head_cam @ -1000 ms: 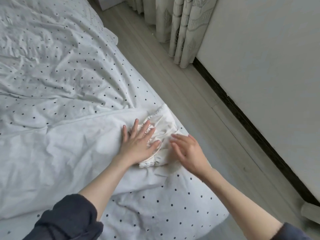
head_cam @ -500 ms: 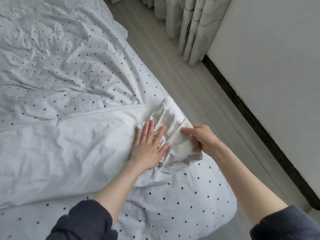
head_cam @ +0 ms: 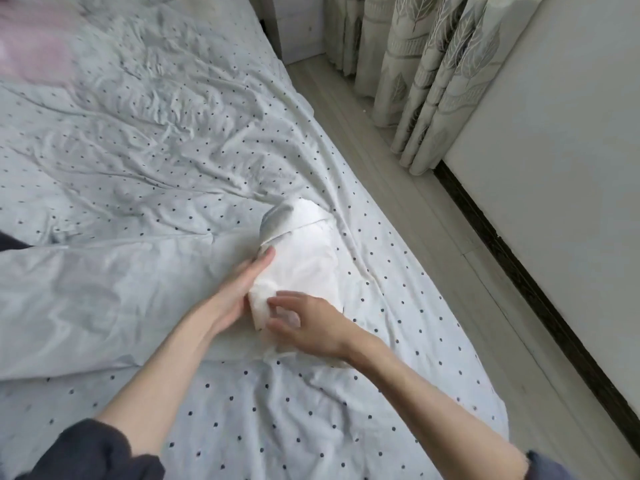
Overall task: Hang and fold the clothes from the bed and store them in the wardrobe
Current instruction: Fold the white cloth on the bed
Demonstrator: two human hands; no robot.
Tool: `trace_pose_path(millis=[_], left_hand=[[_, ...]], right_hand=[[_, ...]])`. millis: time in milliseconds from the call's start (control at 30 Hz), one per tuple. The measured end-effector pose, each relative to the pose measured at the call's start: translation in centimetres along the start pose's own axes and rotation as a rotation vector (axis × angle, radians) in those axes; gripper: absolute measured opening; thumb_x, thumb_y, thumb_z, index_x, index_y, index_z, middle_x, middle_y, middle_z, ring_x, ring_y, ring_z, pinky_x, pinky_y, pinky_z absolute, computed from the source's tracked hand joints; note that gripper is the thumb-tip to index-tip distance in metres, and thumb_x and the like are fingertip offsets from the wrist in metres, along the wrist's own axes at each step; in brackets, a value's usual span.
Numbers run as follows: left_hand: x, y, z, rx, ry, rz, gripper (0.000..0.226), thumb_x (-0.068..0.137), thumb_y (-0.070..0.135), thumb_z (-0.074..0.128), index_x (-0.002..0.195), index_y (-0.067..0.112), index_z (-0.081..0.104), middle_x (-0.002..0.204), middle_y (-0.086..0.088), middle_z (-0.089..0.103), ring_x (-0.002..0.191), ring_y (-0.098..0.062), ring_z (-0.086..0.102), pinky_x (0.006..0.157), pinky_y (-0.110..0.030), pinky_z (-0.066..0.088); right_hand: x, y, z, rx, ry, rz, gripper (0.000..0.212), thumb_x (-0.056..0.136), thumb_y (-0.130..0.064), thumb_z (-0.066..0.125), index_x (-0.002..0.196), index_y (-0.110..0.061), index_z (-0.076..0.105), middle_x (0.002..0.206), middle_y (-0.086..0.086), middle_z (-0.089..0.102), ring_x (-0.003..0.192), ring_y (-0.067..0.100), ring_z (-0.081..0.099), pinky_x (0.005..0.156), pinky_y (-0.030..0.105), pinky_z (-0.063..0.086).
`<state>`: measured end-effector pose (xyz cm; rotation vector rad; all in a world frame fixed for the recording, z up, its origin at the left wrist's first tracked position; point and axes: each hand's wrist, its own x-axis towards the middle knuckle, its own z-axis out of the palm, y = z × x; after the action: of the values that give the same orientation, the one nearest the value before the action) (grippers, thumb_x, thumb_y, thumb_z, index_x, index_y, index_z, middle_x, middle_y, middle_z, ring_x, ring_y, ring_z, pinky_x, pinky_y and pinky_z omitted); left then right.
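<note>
folding step in hand, judged from the layout: a small white garment (head_cam: 304, 258) lies as a narrow folded bundle on the bed (head_cam: 138, 140) near its right edge, not yet carried anywhere. left hand (head_cam: 239, 289) lies flat along the bundle's left side, fingers (head_cam: 265, 258) straight and together, pressing the edge, gripping nothing. right hand (head_cam: 304, 323) is over the bundle's near end, its fingers (head_cam: 277, 301) loosely curled with the tips on the cloth; looks like a light pinch of the near flap, but the frame is blurred there and i cannot tell whether cloth is really caught. next move probably calls for one more fold toward the far end, or both hands closing round the bundle to lift it without it springing open; the cloth is soft and thin, so it will likely slump if taken by one end only. wardrobe not in view, so the carry direction is unknown. around: a plain white sheet or larger cloth (head_cam: 86, 299) spreads left of the left fingers, under the bundle, and could get dragged along with a careless grab. something pink (head_cam: 31, 53), blurred, sits far beyond the fingers at the top left corner, maybe another garment. right of the right fingers the bed edge drops to the floor (head_cam: 433, 237), close enough for the bundle to slide off. curtains (head_cam: 433, 74) and the wall (head_cam: 571, 168) stand further right, well apart.
</note>
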<state>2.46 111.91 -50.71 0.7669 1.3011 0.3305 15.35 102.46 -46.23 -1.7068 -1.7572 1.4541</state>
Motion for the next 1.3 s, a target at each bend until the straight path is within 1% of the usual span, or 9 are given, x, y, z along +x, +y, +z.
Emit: trace_pose_path(millis=[100,200,400,500,700,900,1100,1167,1300], left_hand=[[0.5,-1.8,-2.5,0.239,0.209,0.074,0.028,0.087,0.004,0.062,0.114,0.004,0.054,0.116,-0.018,0.063,0.094,-0.024,0.061,0.079,-0.034,0.050],[0.7,-3.2,-3.9,0.493,0.409,0.165,0.030,0.089,0.006,0.056,0.118,0.008,0.050,0.121,-0.014,0.057,0.104,-0.025,0.055,0.080,-0.028,0.040],[0.6,-4.4,-4.7,0.885,0.636,0.602,0.056,0.089,0.007,0.055,0.141,0.009,0.034,0.131,-0.020,0.043,0.120,-0.037,0.042,0.097,-0.042,0.036],[1.7,-5.7,-3.7,1.154,0.487,0.844,0.052,0.095,0.022,0.041,0.146,0.017,0.032,0.151,-0.016,0.029,0.139,-0.036,0.027,0.110,-0.044,0.023],[6.6,-10.2,-5.8,1.505,0.396,0.672,0.056,0.095,0.039,0.014,0.149,0.022,0.016,0.157,-0.004,0.012,0.145,-0.030,0.010,0.116,-0.049,0.016],[8.0,-11.1,-5.6,1.560,0.399,0.607,0.054,0.098,0.041,0.015,0.147,0.025,-0.003,0.156,-0.002,-0.006,0.146,-0.029,0.001,0.117,-0.047,0.005],[3.8,-9.5,-4.8,1.443,0.279,0.678,0.058,0.093,0.045,0.012,0.147,0.024,0.005,0.156,-0.008,0.001,0.144,-0.034,-0.001,0.112,-0.056,-0.001],[2.9,-9.4,-4.0,1.424,0.174,0.726,0.057,0.093,0.047,0.013,0.147,0.029,0.001,0.156,-0.005,-0.004,0.143,-0.031,-0.008,0.113,-0.055,-0.002],[2.5,-9.8,-3.7,1.443,0.070,0.650,0.057,0.096,0.051,0.016,0.132,0.046,-0.029,0.146,0.008,-0.035,0.139,-0.018,-0.028,0.116,-0.049,-0.008]], right_hand=[[0.2,0.4,3.2,-0.031,0.131,-0.036,0.031,0.098,-0.023,0.047,0.120,-0.009,0.063,0.132,0.006,0.057,0.126,0.017,0.047,0.105,0.030,0.032],[0.6,2.5,3.9,-0.228,0.485,0.016,0.041,0.098,-0.031,0.045,0.136,-0.017,0.049,0.149,0.004,0.038,0.140,0.019,0.029,0.114,0.040,0.020],[6.1,4.8,5.8,-0.563,0.362,0.115,0.059,0.097,-0.050,0.030,0.150,-0.034,0.009,0.158,-0.001,-0.012,0.145,0.021,-0.015,0.114,0.054,-0.004],[7.8,6.4,8.1,-0.575,0.360,0.146,0.057,0.098,-0.048,0.027,0.150,-0.033,0.008,0.158,-0.001,-0.013,0.144,0.021,-0.017,0.114,0.055,-0.005],[9.0,9.6,9.7,-0.581,0.488,0.059,0.055,0.095,-0.042,0.021,0.148,-0.030,0.023,0.158,0.000,0.009,0.145,0.019,-0.005,0.116,0.053,0.002],[9.5,10.6,9.7,-0.584,0.413,0.037,0.055,0.098,-0.043,0.027,0.148,-0.034,0.008,0.153,-0.007,-0.011,0.143,0.016,-0.017,0.116,0.050,-0.006],[6.3,8.9,6.8,0.069,0.761,0.310,0.058,0.095,-0.031,0.052,0.147,-0.017,0.029,0.156,0.003,0.019,0.142,0.020,0.023,0.116,0.037,0.019],[6.0,8.4,5.1,0.498,0.742,0.479,0.045,0.094,-0.030,0.052,0.136,-0.014,0.046,0.129,0.001,0.048,0.114,0.019,0.048,0.098,0.033,0.039],[5.5,6.4,1.8,0.820,0.565,0.582,0.044,0.098,-0.032,0.033,0.101,0.005,0.058,0.085,0.007,0.051,0.076,0.024,0.043,0.068,0.033,0.036]])
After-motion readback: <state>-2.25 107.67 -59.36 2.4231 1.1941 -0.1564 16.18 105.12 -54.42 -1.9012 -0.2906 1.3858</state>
